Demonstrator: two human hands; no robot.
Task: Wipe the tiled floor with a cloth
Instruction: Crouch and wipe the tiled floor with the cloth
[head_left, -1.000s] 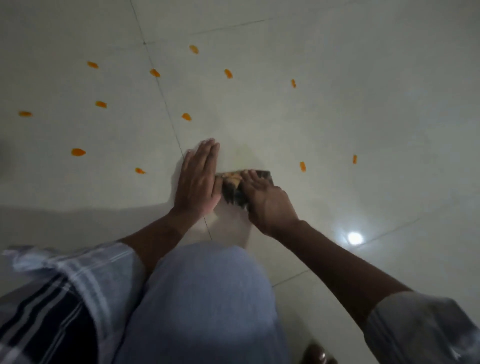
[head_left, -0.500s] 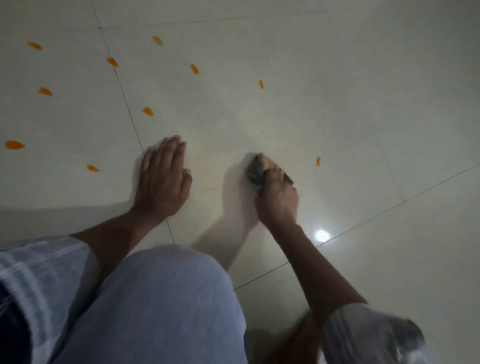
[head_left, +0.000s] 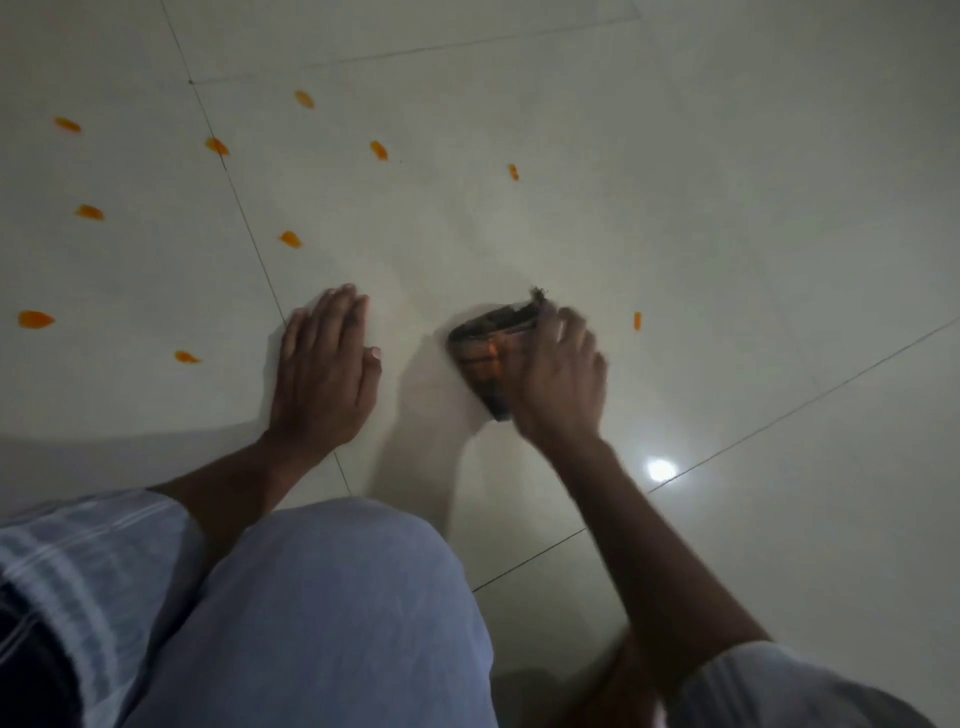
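Observation:
A dark folded cloth (head_left: 485, 345) with orange stripes lies on the pale tiled floor (head_left: 727, 234). My right hand (head_left: 561, 379) grips its right side, fingers curled over the far edge, and looks blurred. My left hand (head_left: 327, 374) rests flat on the floor to the left of the cloth, fingers straight, a palm's width away from it. Several small orange scraps dot the tiles: one (head_left: 637, 320) just right of my right hand, others such as (head_left: 291, 239) beyond my left hand.
My bent knee in light trousers (head_left: 332, 613) fills the lower middle, checked fabric (head_left: 78, 561) at lower left. Grout lines cross the floor, one (head_left: 249, 234) running under my left hand. A lamp's reflection (head_left: 661, 469) glares by my right forearm.
My right hand slid the cloth away from my left hand to the right, then shifted it back slightly left. The left hand stayed flat on the floor.

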